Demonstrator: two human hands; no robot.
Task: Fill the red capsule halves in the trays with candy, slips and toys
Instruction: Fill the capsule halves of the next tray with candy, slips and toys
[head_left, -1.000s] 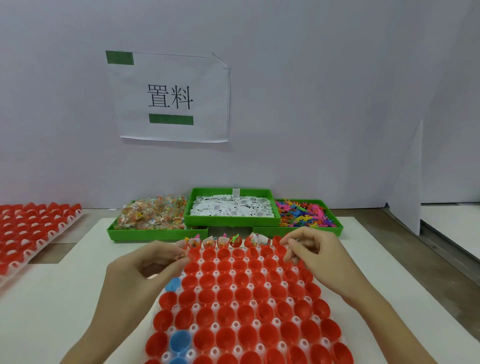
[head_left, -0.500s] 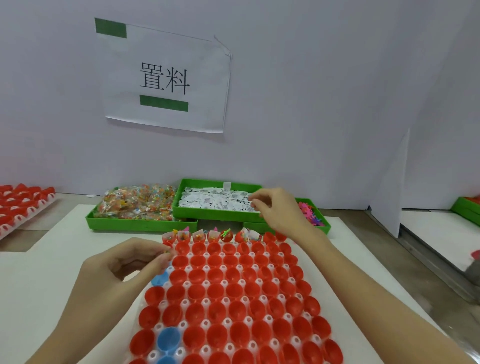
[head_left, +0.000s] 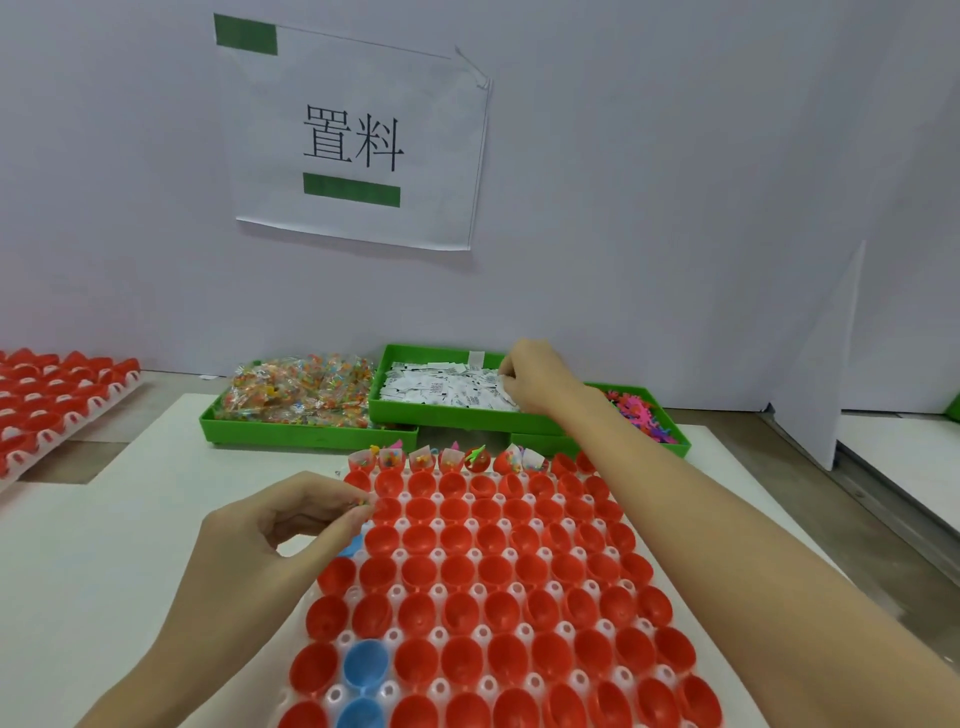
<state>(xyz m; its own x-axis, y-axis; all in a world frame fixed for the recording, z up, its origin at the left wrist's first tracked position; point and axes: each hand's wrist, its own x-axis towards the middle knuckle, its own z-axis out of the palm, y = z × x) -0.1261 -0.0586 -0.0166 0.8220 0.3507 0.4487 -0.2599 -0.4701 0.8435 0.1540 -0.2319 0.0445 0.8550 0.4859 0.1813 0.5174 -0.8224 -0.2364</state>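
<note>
A white tray (head_left: 400, 555) of red capsule halves (head_left: 457, 569) lies in front of me; several halves in its far row hold candy, slips and toys (head_left: 452, 457). My left hand (head_left: 275, 540) hovers at the tray's far-left corner and pinches small candy packets (head_left: 361, 503) between thumb and fingers. My right hand (head_left: 540, 376) reaches into the middle green bin of white slips (head_left: 441, 387), its fingers curled down onto the slips at the bin's right end. Whether it holds a slip is hidden.
A green bin of candy packets (head_left: 291, 389) stands at the left and a green bin of coloured toys (head_left: 644, 413) at the right. A few blue halves (head_left: 366, 667) sit in the tray's left column. Another tray of red halves (head_left: 47, 400) lies far left. A wall stands behind.
My right hand left the tray's far row and reached forward into the slip bin. My left hand stayed at the tray's far-left corner, still pinching candy. The camera tilted down.
</note>
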